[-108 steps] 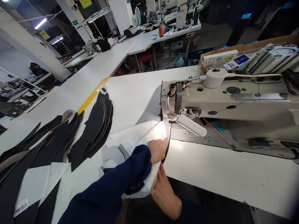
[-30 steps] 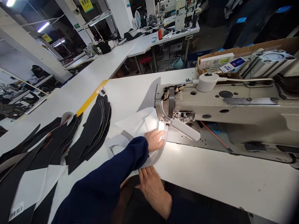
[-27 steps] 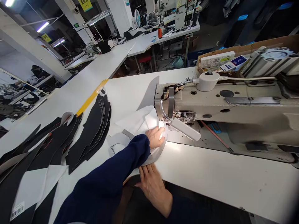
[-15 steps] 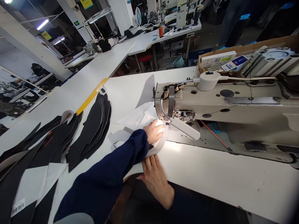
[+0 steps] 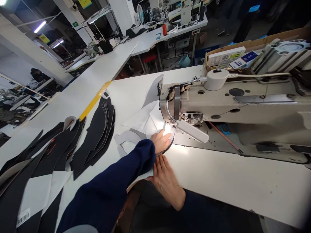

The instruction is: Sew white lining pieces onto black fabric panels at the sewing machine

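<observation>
My left hand point(image 5: 160, 141), in a navy sleeve, lies on a pale fabric piece point(image 5: 172, 132) with a dark edge beneath, close to the needle area of the sewing machine point(image 5: 204, 100). Its fingers are spread and press down. Below it, my right hand point(image 5: 167, 181) rests flat at the near edge of this piece, thumb apart from the fingers. A lit lamp point(image 5: 191, 131) on a bendable neck shines on the work. Thin white sheets point(image 5: 139, 118) and grey curved cut pieces point(image 5: 128, 136) lie left of the needle. The needle tip is hidden.
Stacked black cut pieces point(image 5: 96, 129) lie on the left of the white table point(image 5: 218, 174), beside yellow tape point(image 5: 94, 102). A cardboard box point(image 5: 206, 63) with small boxes stands behind the machine. A pink stick point(image 5: 224, 137) and blue clip point(image 5: 224, 129) lie under the machine arm.
My right hand has shifted slightly up and right along the fabric's edge. My left hand is a little lower, and a dark edge now shows under the pale fabric. The view has tilted slightly.
</observation>
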Tool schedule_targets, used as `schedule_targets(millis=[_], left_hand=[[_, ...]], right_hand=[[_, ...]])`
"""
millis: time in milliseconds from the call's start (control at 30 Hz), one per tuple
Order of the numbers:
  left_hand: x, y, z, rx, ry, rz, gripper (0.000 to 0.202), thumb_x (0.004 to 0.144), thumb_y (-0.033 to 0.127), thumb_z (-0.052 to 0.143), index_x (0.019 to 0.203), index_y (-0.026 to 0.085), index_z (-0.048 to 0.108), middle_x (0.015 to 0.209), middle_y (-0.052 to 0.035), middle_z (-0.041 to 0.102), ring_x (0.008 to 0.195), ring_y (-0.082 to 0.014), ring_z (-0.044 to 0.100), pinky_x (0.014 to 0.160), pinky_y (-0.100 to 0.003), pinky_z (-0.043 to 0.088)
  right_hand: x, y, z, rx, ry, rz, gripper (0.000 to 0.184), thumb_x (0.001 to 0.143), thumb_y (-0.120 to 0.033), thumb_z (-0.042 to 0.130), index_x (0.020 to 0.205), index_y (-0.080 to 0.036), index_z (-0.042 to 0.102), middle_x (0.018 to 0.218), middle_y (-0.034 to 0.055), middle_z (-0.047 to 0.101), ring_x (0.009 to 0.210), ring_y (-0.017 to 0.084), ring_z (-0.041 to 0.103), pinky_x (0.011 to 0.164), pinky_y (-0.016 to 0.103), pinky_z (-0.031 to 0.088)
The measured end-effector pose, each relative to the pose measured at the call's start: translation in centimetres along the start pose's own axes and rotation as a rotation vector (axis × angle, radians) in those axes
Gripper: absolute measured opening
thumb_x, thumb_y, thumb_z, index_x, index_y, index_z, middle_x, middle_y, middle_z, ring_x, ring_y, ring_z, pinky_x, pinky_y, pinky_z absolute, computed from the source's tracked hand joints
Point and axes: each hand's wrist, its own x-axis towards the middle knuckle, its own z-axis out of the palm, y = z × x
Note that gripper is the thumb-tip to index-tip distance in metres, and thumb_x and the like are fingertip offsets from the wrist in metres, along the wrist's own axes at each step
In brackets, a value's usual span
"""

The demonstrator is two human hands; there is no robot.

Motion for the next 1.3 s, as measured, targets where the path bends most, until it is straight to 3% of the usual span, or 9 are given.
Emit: schedule_targets(millis=[267, 367, 533, 733, 1000, 1133, 1300], left_hand=[[2.5, 0.1, -0.4, -0.034, 0.077, -0.021, 0.034, 0.090, 0.033, 0.037, 0.116, 0.024, 0.059, 0.107, -0.0093, 0.054, 0.085, -0.0227, 0.059, 0.078, -0.033, 0.044], [1.7, 0.1, -0.8, -0.031, 0.098, -0.024, 0.036, 0.091, 0.033, 0.037, 0.121, 0.025, 0.054, 0.109, -0.0092, 0.052, 0.084, -0.0226, 0.059, 0.076, -0.034, 0.044], [-0.6, -0.3, -0.8, 0.023, 0.041, 0.057, 0.039, 0.092, 0.035, 0.035, 0.130, 0.032, 0.043, 0.095, -0.0068, 0.058, 0.081, -0.0235, 0.060, 0.069, -0.032, 0.045], [0.2, -0.4, 0.2, 0.018, -0.013, 0.078, 0.038, 0.092, 0.031, 0.036, 0.128, 0.028, 0.046, 0.092, -0.0063, 0.061, 0.075, -0.0192, 0.060, 0.068, -0.028, 0.045], [2.5, -0.4, 1.2, -0.038, 0.135, 0.052, 0.037, 0.090, 0.030, 0.039, 0.126, 0.027, 0.050, 0.091, -0.0048, 0.062, 0.081, -0.0183, 0.059, 0.075, -0.028, 0.046], [0.5, -1.3, 0.0, 0.057, 0.172, 0.212, 0.030, 0.090, 0.033, 0.040, 0.115, 0.028, 0.057, 0.108, -0.0070, 0.056, 0.091, -0.0185, 0.055, 0.077, -0.029, 0.044], [-1.6, -3.7, -2.3, 0.332, 0.163, 0.629, 0.032, 0.086, 0.021, 0.045, 0.116, 0.024, 0.054, 0.136, -0.0067, 0.042, 0.123, -0.0242, 0.035, 0.091, -0.037, 0.033]], right_hand=[[0.7, 2.3, -0.2, -0.022, 0.039, -0.007, 0.068, 0.085, -0.047, 0.053, 0.121, 0.011, 0.047, 0.132, 0.0325, 0.039, 0.131, 0.040, 0.025, 0.105, 0.054, 0.029], [1.0, 2.8, -0.2, -0.034, 0.036, -0.007, 0.067, 0.085, -0.046, 0.053, 0.121, 0.010, 0.048, 0.131, 0.0319, 0.040, 0.129, 0.040, 0.029, 0.105, 0.053, 0.029], [1.1, 2.5, 0.0, -0.017, 0.053, -0.046, 0.060, 0.087, -0.045, 0.052, 0.123, 0.003, 0.050, 0.132, 0.0253, 0.045, 0.127, 0.034, 0.035, 0.106, 0.048, 0.031], [1.1, 2.2, 0.0, -0.045, 0.048, -0.039, 0.057, 0.088, -0.041, 0.051, 0.121, 0.005, 0.051, 0.130, 0.0263, 0.046, 0.126, 0.035, 0.035, 0.106, 0.047, 0.029], [1.5, 3.9, -0.4, -0.122, 0.084, -0.030, 0.056, 0.087, -0.043, 0.052, 0.117, 0.004, 0.055, 0.127, 0.0253, 0.049, 0.125, 0.034, 0.038, 0.106, 0.046, 0.029], [1.6, 4.5, -1.0, -0.120, 0.079, -0.035, 0.059, 0.086, -0.048, 0.052, 0.121, 0.000, 0.053, 0.128, 0.0220, 0.050, 0.124, 0.033, 0.040, 0.106, 0.046, 0.029], [1.9, 4.0, -1.2, -0.127, 0.040, -0.041, 0.062, 0.083, -0.046, 0.058, 0.124, -0.001, 0.051, 0.127, 0.0211, 0.051, 0.122, 0.036, 0.040, 0.105, 0.049, 0.030]])
